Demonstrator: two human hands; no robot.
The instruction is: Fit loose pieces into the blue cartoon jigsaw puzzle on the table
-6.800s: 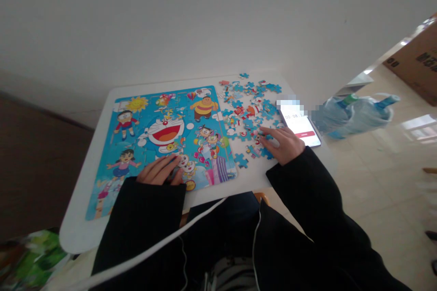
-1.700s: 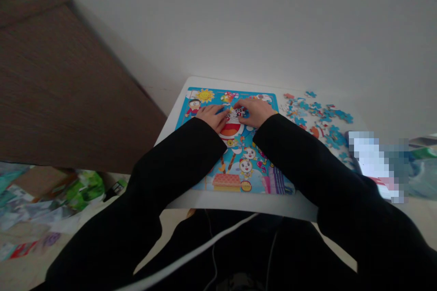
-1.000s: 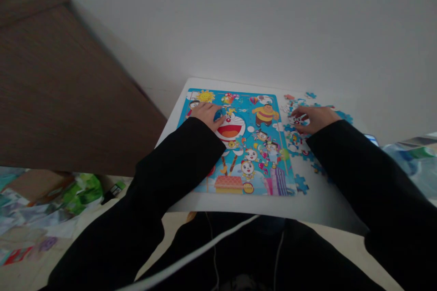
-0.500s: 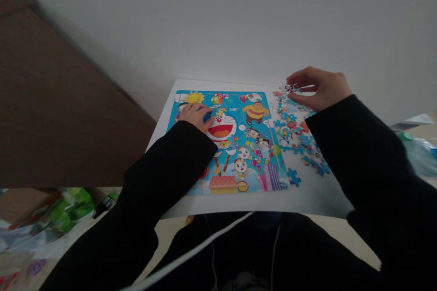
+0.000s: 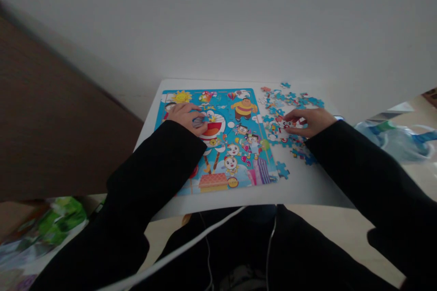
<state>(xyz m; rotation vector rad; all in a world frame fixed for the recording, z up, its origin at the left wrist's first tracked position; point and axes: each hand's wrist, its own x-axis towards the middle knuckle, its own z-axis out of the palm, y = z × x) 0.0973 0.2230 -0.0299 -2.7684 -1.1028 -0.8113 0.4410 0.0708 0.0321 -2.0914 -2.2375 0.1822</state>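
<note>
White table (image 5: 307, 186) against a plain wall; puzzle board (image 5: 218, 145) is the landmark. Left hand (image 5: 186, 117) lies flat on the board's upper-left part, fingers relaxed, holding nothing. Right hand (image 5: 309, 120) is just right of the board, down in the loose pieces (image 5: 290, 100), fingertips pinching a white piece (image 5: 288, 123). Likely thin, light, stiff card: pinch by the edges. Half a second ago that hand was raised above the pile.

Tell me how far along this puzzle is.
Done: nothing clearly fitted; a printed picture covers the puzzle board. In hand: the left hand rests on the board, and the right hand pinches a white piece among the loose pieces. Left: that whole scatter on the table.
</note>
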